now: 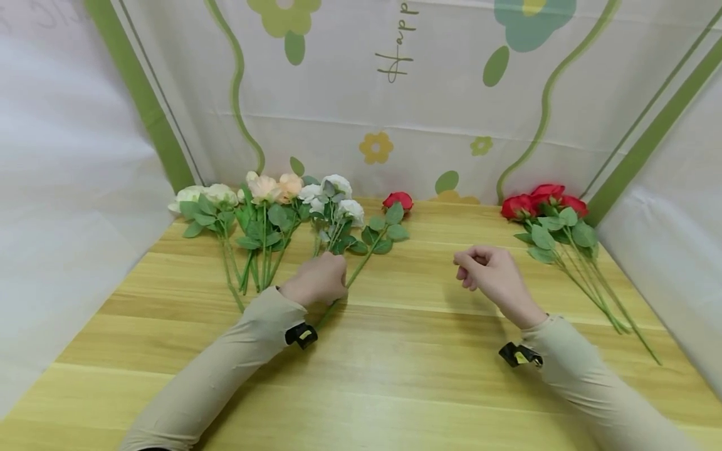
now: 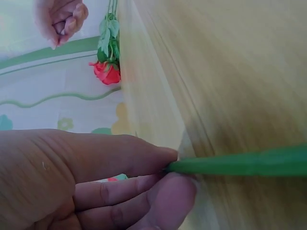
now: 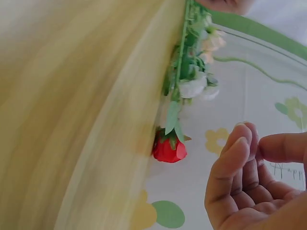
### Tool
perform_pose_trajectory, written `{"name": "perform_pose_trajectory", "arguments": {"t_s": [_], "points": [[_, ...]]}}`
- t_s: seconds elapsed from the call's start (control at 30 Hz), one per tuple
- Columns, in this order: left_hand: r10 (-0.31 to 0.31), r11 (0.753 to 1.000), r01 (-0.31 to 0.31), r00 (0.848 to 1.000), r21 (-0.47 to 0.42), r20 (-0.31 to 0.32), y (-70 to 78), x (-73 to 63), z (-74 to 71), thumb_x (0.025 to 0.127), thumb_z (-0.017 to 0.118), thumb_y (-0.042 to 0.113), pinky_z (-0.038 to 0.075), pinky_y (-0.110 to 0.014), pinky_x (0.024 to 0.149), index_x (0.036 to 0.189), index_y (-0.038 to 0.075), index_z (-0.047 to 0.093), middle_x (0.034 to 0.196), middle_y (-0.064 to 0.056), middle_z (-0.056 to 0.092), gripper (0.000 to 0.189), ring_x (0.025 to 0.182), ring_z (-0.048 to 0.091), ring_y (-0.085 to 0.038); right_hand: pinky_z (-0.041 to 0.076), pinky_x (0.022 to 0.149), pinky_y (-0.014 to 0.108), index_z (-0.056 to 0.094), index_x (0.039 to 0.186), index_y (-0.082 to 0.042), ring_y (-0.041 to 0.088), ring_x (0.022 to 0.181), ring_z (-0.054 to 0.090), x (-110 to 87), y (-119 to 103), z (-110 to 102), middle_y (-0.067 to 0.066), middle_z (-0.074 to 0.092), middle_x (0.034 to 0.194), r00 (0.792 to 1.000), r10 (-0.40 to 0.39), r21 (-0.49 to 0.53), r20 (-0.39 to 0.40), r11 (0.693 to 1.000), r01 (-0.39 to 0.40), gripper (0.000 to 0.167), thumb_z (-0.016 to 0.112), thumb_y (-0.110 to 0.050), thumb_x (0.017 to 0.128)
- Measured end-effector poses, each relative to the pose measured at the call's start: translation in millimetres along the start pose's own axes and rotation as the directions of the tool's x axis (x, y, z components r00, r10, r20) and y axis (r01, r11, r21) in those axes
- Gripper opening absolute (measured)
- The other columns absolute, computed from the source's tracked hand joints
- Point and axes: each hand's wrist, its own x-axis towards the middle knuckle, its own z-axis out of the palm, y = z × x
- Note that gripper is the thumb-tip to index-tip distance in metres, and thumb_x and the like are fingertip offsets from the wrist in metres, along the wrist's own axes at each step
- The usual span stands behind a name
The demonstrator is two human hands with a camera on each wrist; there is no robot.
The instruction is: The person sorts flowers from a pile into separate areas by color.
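Observation:
My left hand pinches the green stem of a single red rose between thumb and fingertips. Close up in the left wrist view, the stem runs out from between thumb and forefinger. The rose's head lies toward the back of the wooden table, just right of the white flowers. My right hand hovers above the table with loosely curled fingers and holds nothing. In the right wrist view its thumb and forefinger come close together, nothing between them.
Several red roses lie in a bunch at the back right. At the back left are cream flowers and peach flowers, stems toward me. A printed cloth hangs behind the table.

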Motion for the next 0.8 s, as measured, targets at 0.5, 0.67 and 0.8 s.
{"name": "perform_pose_trajectory", "arguments": {"t_s": [0.5, 0.67, 0.8], "points": [[0.024, 0.999, -0.024, 1.0, -0.043, 0.004, 0.0, 2.1, -1.0, 0.087, 0.062, 0.007, 0.016, -0.025, 0.041, 0.047, 0.017, 0.038, 0.041, 0.007, 0.026, 0.048, 0.037, 0.02, -0.007, 0.055, 0.06, 0.035, 0.066, 0.097, 0.004, 0.029, 0.067, 0.064, 10.6, 0, 10, 0.019, 0.065, 0.081, 0.999, -0.031, 0.103, -0.02, 0.994, 0.033, 0.039, 0.06, -0.034, 0.1], [0.026, 0.998, -0.026, 1.0, -0.061, -0.004, -0.3, 1.7, -1.0, 0.086, 0.059, 0.003, 0.015, -0.026, 0.043, 0.048, 0.017, 0.034, 0.044, 0.008, 0.019, 0.048, 0.042, 0.014, -0.008, 0.055, 0.06, 0.033, 0.065, 0.099, 0.005, 0.026, 0.066, 0.064, 13.4, 3, 6, 0.019, 0.064, 0.08, 0.999, -0.031, 0.135, -0.028, 0.99, 0.034, 0.037, 0.059, -0.031, 0.1], [0.025, 0.996, -0.028, 0.999, -0.083, -0.031, 1.4, 1.2, -1.8, 0.086, 0.055, 0.001, 0.014, -0.027, 0.044, 0.05, 0.017, 0.032, 0.047, 0.007, 0.016, 0.045, 0.045, 0.012, -0.009, 0.055, 0.06, 0.032, 0.065, 0.099, 0.005, 0.026, 0.066, 0.064, 13.6, 3, 5, 0.018, 0.064, 0.08, 1.0, -0.025, 0.151, -0.02, 0.988, 0.027, 0.035, 0.059, -0.03, 0.101]]}}
